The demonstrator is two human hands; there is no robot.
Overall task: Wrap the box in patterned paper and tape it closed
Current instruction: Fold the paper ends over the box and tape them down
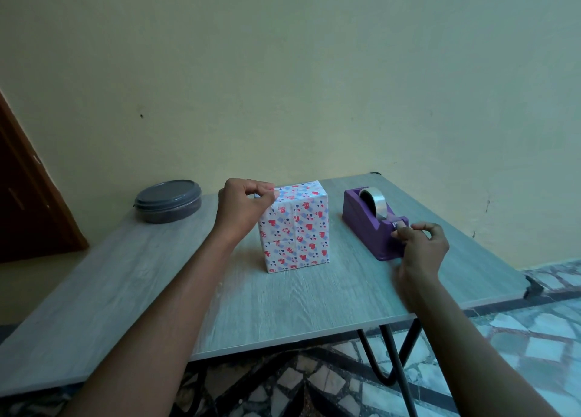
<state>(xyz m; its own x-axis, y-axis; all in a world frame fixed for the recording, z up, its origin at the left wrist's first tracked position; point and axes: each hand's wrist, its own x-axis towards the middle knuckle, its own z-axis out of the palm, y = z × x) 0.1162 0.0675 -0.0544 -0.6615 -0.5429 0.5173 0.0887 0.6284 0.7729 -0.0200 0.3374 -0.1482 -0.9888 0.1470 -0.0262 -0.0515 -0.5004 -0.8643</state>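
Note:
The box (295,231) stands upright near the table's middle, covered in white paper with red hearts and blue shapes. My left hand (243,204) pinches the paper at its top left corner, fingers curled. To the right sits a purple tape dispenser (371,224) with a clear tape roll (372,201) in it. At the dispenser's front cutter, my right hand (419,246) pinches the tape end between thumb and fingers.
A dark round lidded container (168,201) sits at the table's back left. The grey wood-grain table (283,306) ends close in front and at the right, over a patterned tile floor. A yellow wall stands behind, with a brown door at the left.

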